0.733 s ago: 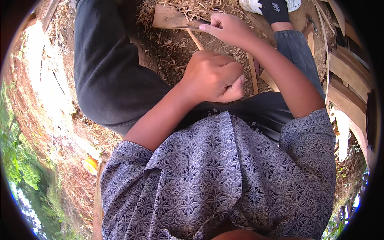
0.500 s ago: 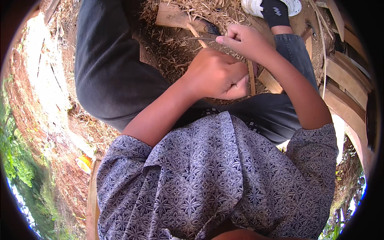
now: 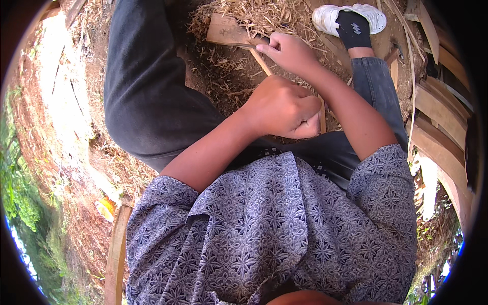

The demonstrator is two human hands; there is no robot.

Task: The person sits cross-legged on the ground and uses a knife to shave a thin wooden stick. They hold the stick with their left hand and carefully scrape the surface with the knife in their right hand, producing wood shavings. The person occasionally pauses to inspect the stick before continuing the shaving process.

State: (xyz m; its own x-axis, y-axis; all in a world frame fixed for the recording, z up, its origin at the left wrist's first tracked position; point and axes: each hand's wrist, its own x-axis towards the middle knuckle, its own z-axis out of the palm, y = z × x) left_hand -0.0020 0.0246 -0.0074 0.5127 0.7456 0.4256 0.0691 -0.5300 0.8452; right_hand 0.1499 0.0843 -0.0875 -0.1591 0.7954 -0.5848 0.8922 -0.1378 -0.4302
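My left hand is closed in a fist around a thin wooden strip. One end of the strip slants out past the knuckles toward a flat wooden block; a short piece also shows on the fist's other side. Just beyond it, my right hand is closed on a knife, its handle hidden in the fingers. The narrow dark blade points left and crosses the strip near its far end, by the block's edge.
Wood shavings cover the ground around the block. My bent legs frame the work area, with a white shoe at the upper right. Curved wooden slats are stacked on the right, and a board stands by my left side.
My right hand has moved left with the knife, out along the strip toward its far end. The left hand keeps its grip and sits slightly lower in the view.
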